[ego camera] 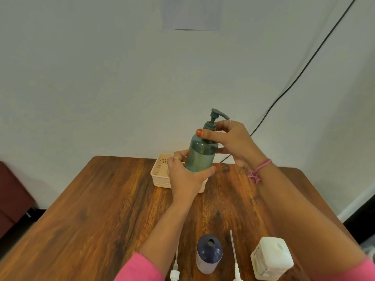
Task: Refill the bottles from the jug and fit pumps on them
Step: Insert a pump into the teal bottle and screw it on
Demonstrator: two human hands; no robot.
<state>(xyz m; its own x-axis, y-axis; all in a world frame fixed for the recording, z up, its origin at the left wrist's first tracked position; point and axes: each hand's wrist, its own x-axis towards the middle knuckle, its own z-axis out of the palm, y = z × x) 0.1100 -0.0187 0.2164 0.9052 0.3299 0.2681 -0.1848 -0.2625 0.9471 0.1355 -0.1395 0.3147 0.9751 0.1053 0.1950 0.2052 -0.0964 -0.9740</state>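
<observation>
I hold a green bottle (199, 157) tilted above the far part of the wooden table (105, 201). My left hand (185, 177) grips its lower body. My right hand (229, 140) pinches the collar of the green pump (215, 116) that sits in the bottle's neck. Near me stands a dark blue bottle (209, 253) with an open neck and no pump. Two white pumps lie on either side of it, one on the left (175, 266), one on the right (235, 260). The white jug (271, 258) stands at the front right.
A cream plastic basket (160, 171) sits on the far side of the table, partly behind my left hand. A black cable (300, 74) runs down the wall to the right. A dark red seat (14, 197) is at the left edge.
</observation>
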